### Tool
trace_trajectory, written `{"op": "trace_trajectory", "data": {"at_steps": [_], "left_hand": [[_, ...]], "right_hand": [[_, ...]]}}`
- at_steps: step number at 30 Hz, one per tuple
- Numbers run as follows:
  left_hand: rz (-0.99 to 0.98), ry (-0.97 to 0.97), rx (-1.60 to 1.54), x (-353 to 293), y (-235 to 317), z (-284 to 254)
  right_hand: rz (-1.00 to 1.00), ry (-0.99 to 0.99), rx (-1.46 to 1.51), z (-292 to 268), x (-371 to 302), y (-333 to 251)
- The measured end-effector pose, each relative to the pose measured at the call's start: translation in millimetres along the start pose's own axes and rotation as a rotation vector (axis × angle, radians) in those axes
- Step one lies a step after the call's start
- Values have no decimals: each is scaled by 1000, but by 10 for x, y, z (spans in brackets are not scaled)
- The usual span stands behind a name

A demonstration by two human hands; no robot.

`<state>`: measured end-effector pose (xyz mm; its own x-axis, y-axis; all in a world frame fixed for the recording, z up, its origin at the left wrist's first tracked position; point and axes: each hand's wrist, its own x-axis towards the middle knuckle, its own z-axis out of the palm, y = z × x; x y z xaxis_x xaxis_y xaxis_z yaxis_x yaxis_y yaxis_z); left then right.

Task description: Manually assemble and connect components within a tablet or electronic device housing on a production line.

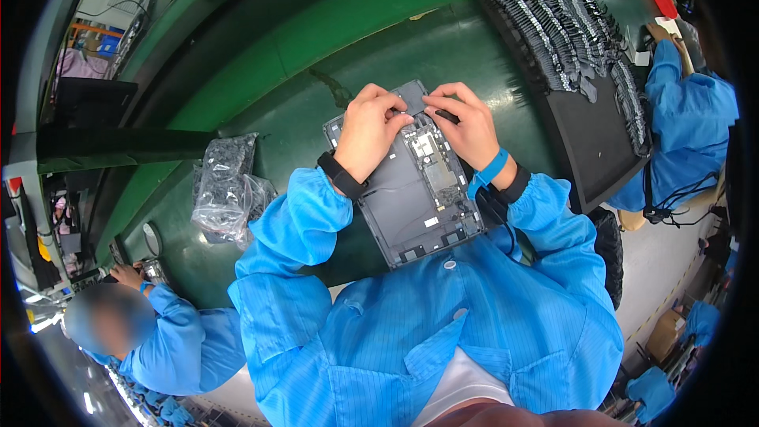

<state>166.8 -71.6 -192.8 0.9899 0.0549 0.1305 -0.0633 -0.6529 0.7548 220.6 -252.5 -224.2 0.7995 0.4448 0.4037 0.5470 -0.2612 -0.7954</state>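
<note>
An opened tablet-like device [379,205] lies in front of me, a flat dark grey shell with a bare circuit board [433,162] along its right side. At its far edge, a small grey plate [412,97] shows between my fingertips. My left hand [370,130] is closed, thumb and forefinger pinching at the plate's left edge. My right hand [466,126] is closed too, its fingertips at the plate's right side. A slim black piece [447,116] sticks out from the right hand's grip; its kind is unclear.
On the green bench [316,103], clear plastic bags [225,190] lie to the left. A black tray [585,138] with rows of small dark parts stands to the right. Co-workers in blue sit at left [182,340] and far right [688,119]. A dark cable hangs by my right wrist.
</note>
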Motion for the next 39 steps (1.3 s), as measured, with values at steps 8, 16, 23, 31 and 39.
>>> {"op": "trace_trajectory", "data": {"at_steps": [8, 16, 23, 31, 39], "left_hand": [[-26, -20, -5, -18, 113, -22], [151, 18, 249, -12, 66, 79], [103, -38, 370, 92, 95, 89], [-18, 340, 13, -433, 226, -429], [-423, 151, -162, -1217, -58, -134]], "right_hand": [[123, 61, -8, 5, 20, -44], [428, -303, 15, -141, 295, 138], [409, -330, -103, -80, 404, 52], [458, -340, 16, -358, -2, 4], [386, -445, -93, -423, -130, -199]]}}
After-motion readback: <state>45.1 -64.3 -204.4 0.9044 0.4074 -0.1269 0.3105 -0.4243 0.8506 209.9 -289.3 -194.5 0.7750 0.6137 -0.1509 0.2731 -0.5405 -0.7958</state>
